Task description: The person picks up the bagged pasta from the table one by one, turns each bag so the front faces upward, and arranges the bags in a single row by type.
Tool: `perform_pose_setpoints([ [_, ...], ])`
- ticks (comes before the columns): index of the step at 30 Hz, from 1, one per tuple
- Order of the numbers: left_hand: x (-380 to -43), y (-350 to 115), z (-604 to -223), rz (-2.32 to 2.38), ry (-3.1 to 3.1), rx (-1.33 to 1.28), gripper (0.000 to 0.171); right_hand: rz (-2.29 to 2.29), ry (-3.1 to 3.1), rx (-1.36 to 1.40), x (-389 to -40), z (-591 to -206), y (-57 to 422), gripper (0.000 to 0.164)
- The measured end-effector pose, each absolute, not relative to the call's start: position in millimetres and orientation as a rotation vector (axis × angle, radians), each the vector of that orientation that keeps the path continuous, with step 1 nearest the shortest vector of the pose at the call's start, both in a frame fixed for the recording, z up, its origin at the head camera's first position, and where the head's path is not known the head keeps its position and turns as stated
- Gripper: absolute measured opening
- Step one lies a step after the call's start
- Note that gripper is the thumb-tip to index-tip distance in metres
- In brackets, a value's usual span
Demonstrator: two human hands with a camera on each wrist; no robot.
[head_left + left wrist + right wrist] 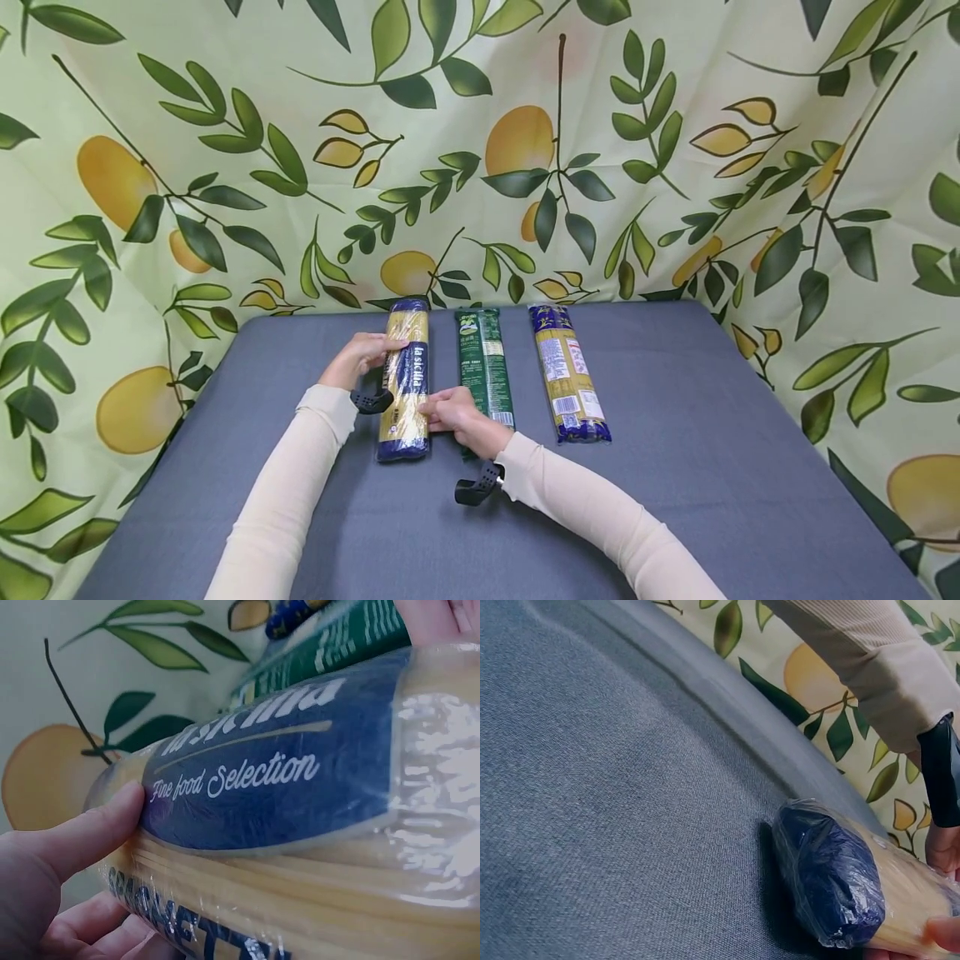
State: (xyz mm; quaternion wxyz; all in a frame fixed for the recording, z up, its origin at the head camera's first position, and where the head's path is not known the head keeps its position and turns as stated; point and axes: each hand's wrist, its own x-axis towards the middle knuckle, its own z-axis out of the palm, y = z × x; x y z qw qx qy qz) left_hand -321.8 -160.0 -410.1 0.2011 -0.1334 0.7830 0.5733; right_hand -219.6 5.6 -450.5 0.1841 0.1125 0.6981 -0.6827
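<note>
A clear-wrapped pack of spaghetti (pixel 408 400) with blue ends and a blue label lies lengthwise on the left of the row. My left hand (pixel 363 354) grips its left side near the far end, thumb on top by the label, as the left wrist view shows. Lower down on the opposite side, my right hand (pixel 456 411) pinches the pack's right edge. In the right wrist view the blue near end (pixel 832 877) of the spaghetti pack shows, with right fingertips (pixel 943 934) on it. Beside it lies a green pack (pixel 480 358), partly hidden under the right hand.
To the right is a yellow pack with blue ends (pixel 572 375), its white labels facing up. All the packs rest on a grey-blue cloth-covered table (pixel 675 467). A leaf-and-fruit patterned curtain (pixel 450 200) stands behind and around the table.
</note>
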Motion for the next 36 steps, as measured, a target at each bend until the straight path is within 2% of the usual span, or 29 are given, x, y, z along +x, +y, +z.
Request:
perform_pose_setpoints([
  [6,-330.8,-162.4,-420.9,1.525,2.238,-0.402,0.060,-1.904,2.007,0.347,-222.9,-453.0,-0.4,0.020],
  [8,-343.0,-166.7,-436.5,1.533,2.229,-0.393,0.058,-1.895,2.025,0.342,-223.2,-452.1,-2.3,0.017],
  [11,-387.1,-189.8,-487.4,1.592,2.176,-0.316,0.053,-1.890,2.032,0.345,-223.3,-450.6,-5.0,0.016],
  [13,-397.5,-195.7,-498.9,1.587,2.168,-0.323,0.053,-1.895,2.021,0.355,-223.4,-450.0,-6.4,0.017],
  [15,-397.2,-195.8,-497.2,1.539,2.213,-0.368,0.053,-1.898,2.010,0.369,-223.4,-450.0,-7.7,0.018],
  [18,-360.5,-178.3,-455.9,1.447,2.273,-0.463,0.057,-1.903,2.009,0.375,-223.1,-450.6,-9.7,0.018],
  [22,-336.2,-171.7,-431.0,1.444,2.272,-0.464,0.055,-1.907,2.012,0.385,-223.4,-452.0,-12.0,0.017],
  [29,-331.8,-167.7,-426.9,1.429,2.300,-0.547,0.056,-1.909,2.008,0.408,-224.0,-451.3,-15.3,0.017],
  [36,-333.6,-167.8,-426.1,1.374,2.301,-0.479,0.056,-1.893,2.031,0.439,-223.4,-450.2,-17.0,0.018],
])
